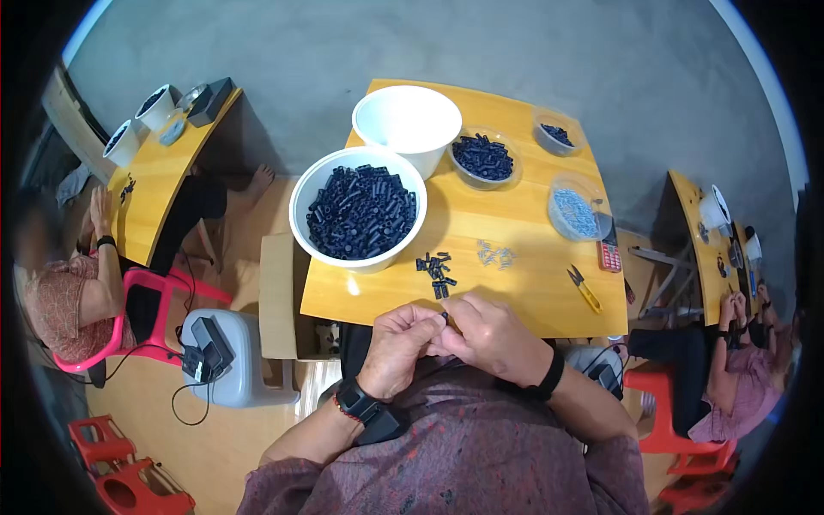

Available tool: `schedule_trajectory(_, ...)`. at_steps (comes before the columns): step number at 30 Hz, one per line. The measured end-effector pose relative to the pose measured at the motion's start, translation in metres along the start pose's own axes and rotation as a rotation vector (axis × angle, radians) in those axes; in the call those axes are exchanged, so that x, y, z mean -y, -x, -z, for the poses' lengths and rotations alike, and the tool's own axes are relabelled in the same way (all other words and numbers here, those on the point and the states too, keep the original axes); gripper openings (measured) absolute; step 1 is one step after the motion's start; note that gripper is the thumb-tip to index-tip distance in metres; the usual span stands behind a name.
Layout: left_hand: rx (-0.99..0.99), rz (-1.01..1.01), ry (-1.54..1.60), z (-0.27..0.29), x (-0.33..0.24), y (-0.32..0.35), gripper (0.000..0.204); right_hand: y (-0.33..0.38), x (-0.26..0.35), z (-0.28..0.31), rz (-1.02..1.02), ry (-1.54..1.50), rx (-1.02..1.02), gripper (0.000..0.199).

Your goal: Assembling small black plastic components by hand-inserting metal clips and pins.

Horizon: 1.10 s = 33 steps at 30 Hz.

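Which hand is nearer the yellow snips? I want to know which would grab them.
Right. The right hand sits just below-left of the yellow snips at the table's near edge; the left hand lies farther left, beyond it.

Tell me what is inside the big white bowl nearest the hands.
The big white bowl is heaped with small dark tube-shaped parts. They cover its bottom, so anything beneath them is hidden.

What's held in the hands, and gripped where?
A small dark part is pinched between the fingertips of left hand and right hand; the exact grip spot cannot be told.
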State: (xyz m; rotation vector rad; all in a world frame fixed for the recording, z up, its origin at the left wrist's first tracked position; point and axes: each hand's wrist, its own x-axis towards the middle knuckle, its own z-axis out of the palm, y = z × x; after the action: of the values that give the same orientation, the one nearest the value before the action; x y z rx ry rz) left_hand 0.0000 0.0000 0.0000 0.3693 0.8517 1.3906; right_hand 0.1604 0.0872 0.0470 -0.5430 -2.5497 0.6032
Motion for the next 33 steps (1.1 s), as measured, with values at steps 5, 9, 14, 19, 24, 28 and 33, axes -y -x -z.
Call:
schedule_trajectory(5, 0.016, -0.083, -0.081, 0.002, 0.005, -0.002, 0.007, 0.003, -0.005, -0.005, -0.005, -0.014, 0.037, 0.027)
schedule_trajectory(9, -0.061, -0.084, -0.109, 0.0, 0.006, 0.003, 0.007, 0.003, 0.0, -0.006, 0.022, -0.019, 0.019, 0.022)
schedule_trajectory(14, -0.075, -0.117, -0.125, -0.002, 0.005, 0.003, 0.007, 0.004, -0.001, -0.009, 0.018, -0.002, 0.081, 0.022)
schedule_trajectory(19, -0.131, -0.138, -0.245, -0.007, -0.012, 0.003, 0.007, -0.008, -0.011, -0.007, -0.106, -0.318, -0.026, 0.025)
schedule_trajectory(24, -0.318, -0.452, -0.423, 0.004, -0.039, 0.011, 0.005, -0.007, -0.06, -0.005, -0.362, -0.44, -0.087, 0.023)
schedule_trajectory(28, -0.548, -0.661, -0.437, 0.03, -0.061, 0.031, 0.004, -0.016, -0.058, -0.003, -0.162, -0.142, -0.114, 0.013)
schedule_trajectory(33, -0.759, -0.74, -0.429, 0.109, -0.066, 0.034, 0.014, -0.019, -0.053, -0.009, -0.153, -0.021, -0.112, 0.008)
